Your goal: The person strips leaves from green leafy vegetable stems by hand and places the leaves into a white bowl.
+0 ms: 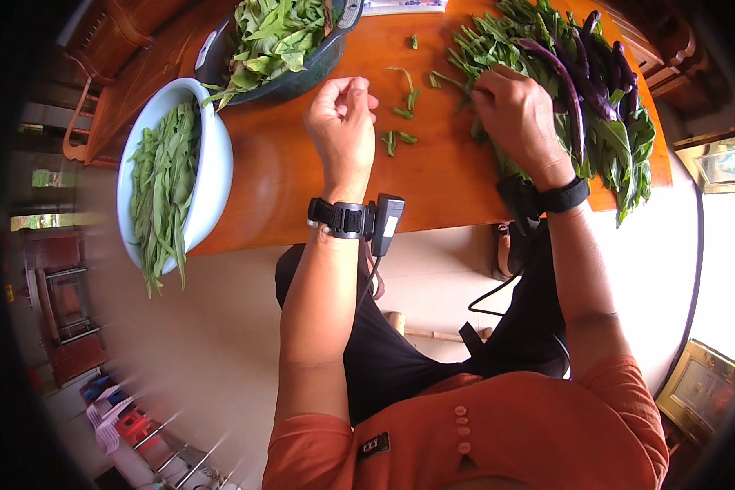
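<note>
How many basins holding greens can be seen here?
2: a light blue basin at the left of the table, and a dark basin farther back, cut off by the picture's top edge.

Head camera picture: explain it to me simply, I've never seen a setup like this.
There is no robot here, just a person's two bare hands. One wide fisheye camera worn on the head looks down, so straight edges bend near the rim, and picture left is the person's left.

On the wooden table, a pale blue basin and a dark basin hold leafy greens. At the right, purple eggplants lie on a leafy pile. Small stem pieces lie between.

The left hand is raised with curled fingers; the right hand is at the pile's left edge. I can't tell whether either holds anything. Both wrists wear black straps.
</note>
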{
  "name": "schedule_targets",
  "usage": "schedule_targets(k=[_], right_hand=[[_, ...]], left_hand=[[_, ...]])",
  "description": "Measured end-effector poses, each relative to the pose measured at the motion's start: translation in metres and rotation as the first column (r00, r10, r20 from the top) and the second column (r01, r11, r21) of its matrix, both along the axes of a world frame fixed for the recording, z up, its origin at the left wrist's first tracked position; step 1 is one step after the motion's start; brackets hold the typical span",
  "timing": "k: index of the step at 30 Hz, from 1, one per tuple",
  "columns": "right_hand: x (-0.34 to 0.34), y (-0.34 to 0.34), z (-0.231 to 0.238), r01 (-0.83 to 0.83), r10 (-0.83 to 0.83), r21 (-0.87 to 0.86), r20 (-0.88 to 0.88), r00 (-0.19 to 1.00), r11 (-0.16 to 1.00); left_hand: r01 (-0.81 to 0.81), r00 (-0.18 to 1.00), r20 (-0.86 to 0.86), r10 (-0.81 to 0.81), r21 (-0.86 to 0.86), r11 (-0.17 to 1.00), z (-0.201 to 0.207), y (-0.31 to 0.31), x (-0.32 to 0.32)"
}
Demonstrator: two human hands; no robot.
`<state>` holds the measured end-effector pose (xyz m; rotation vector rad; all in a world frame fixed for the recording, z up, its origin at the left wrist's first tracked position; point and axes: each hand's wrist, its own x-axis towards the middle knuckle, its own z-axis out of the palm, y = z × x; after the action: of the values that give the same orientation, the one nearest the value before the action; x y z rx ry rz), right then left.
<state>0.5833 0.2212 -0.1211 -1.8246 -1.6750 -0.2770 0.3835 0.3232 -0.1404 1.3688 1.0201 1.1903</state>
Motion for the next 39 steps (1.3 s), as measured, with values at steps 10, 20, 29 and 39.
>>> schedule_targets(k=[10,20,29,39], right_hand=[[-0.003,0.02,-0.017,0.017,-0.014,-0.026,0.13,0.991,1.0],[0.023,0.022,-0.001,0.0,0.079,0.212,-0.366,0.927,0.977],[0.024,0.002,0.04,0.074,0.347,0.362,-0.924,0.159,0.929],[-0.01,0.005,0.011,-0.286,0.03,-0.022,-0.984,0.176,0.958]], left_hand=[[0.275,0.96,-0.063,-0.274,0.014,0.961,-0.015,-0.019,0.022],[0.294,0.953,-0.063,-0.296,-0.034,0.955,-0.014,-0.021,0.025],[0.289,0.957,0.05,-0.285,-0.13,0.948,-0.008,-0.024,0.021],[0.446,0.885,0.147,-0.442,0.009,0.895,0.005,-0.028,0.02]])
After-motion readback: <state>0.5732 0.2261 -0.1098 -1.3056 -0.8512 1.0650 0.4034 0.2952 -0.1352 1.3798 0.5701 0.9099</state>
